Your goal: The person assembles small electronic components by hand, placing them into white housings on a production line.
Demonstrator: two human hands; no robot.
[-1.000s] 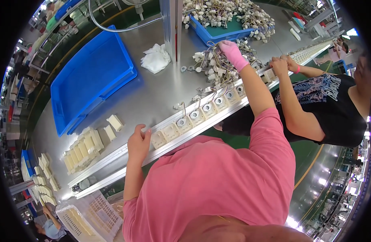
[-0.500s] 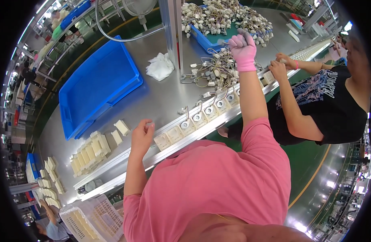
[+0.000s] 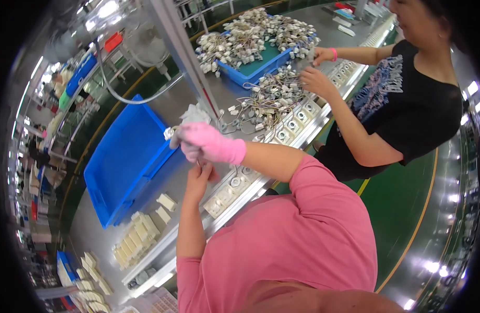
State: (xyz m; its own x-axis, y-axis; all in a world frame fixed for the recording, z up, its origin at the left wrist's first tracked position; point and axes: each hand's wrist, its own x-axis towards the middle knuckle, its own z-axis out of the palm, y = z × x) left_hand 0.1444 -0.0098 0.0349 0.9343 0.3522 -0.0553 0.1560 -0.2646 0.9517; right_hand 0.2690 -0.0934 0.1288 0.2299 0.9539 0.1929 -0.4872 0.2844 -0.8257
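Gloved right hand (image 3: 207, 143) — grip narrowed on a white connector (image 3: 169, 133), raised near the blue tray (image 3: 122, 161). Bare left hand (image 3: 199, 180) — just beside; cannot tell whether its grip holds anything. Hazard: connector dropping onto the worktop (image 3: 171, 176), should the gloved pinch be too light.

The glossy floor (image 3: 388, 208), green nearby, bears a curved yellow line (image 3: 415, 233) and bright reflections. A silvery metal post (image 3: 186, 55) rises at the grey metal surface (image 3: 169, 180); behind stands a blurred fan (image 3: 146, 48); bright light (image 3: 108, 8) glares upper left.
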